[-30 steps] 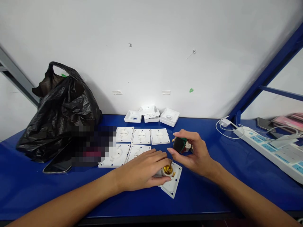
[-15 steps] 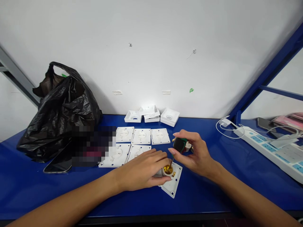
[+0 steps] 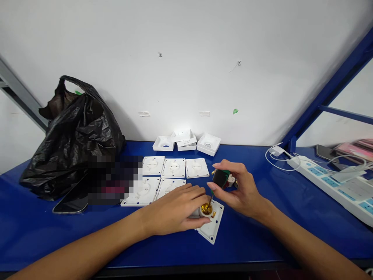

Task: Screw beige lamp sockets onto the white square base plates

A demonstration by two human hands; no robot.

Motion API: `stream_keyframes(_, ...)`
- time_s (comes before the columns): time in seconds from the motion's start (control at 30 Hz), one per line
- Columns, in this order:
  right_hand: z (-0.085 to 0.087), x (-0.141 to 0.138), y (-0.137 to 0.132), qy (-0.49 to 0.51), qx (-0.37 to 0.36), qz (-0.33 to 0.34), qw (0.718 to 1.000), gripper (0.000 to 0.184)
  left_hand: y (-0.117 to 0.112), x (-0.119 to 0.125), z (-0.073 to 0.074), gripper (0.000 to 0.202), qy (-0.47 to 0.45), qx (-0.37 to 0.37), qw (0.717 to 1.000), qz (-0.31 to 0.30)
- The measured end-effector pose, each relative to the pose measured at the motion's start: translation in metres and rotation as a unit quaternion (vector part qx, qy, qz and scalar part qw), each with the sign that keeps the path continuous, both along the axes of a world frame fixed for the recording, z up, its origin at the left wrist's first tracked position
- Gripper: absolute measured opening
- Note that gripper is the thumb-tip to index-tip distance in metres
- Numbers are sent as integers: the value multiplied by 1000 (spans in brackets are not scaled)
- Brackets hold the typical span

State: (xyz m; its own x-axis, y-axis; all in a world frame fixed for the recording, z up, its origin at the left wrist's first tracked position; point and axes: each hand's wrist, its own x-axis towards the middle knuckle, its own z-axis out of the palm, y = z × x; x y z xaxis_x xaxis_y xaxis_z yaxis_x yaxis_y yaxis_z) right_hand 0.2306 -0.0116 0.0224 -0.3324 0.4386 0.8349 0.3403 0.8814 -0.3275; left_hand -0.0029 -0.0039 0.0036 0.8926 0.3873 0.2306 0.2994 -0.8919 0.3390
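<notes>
My left hand (image 3: 177, 210) is closed around a lamp socket (image 3: 206, 210), a white ring with brass-coloured metal inside. The socket sits on a square white plastic base plate (image 3: 212, 229), partly hidden under my left hand. In my right hand (image 3: 239, 188) is a short screwdriver (image 3: 220, 179) with a black and green handle, gripped between thumb and fingers. Its shaft slants down and its tip is inside the socket. Behind my right hand, small white and brass parts (image 3: 231, 180) are partly covered.
Several square white plates (image 3: 174, 168) lie in rows beyond my left hand. White box covers (image 3: 208, 144) stand by the wall. A black plastic bag (image 3: 78, 136) and a phone (image 3: 70, 200) are at left. A white power strip (image 3: 335, 182) with cables lies at right.
Both hands, the screwdriver and the socket stay in nearly the same place. The whole view has shifted very slightly.
</notes>
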Motion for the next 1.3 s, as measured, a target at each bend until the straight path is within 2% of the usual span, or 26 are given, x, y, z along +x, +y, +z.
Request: stream_keyframes(1.3, 5, -2, -3, -8, 0, -3, 1000, 47, -1, 0, 2, 28, -8, -4, 1000, 5)
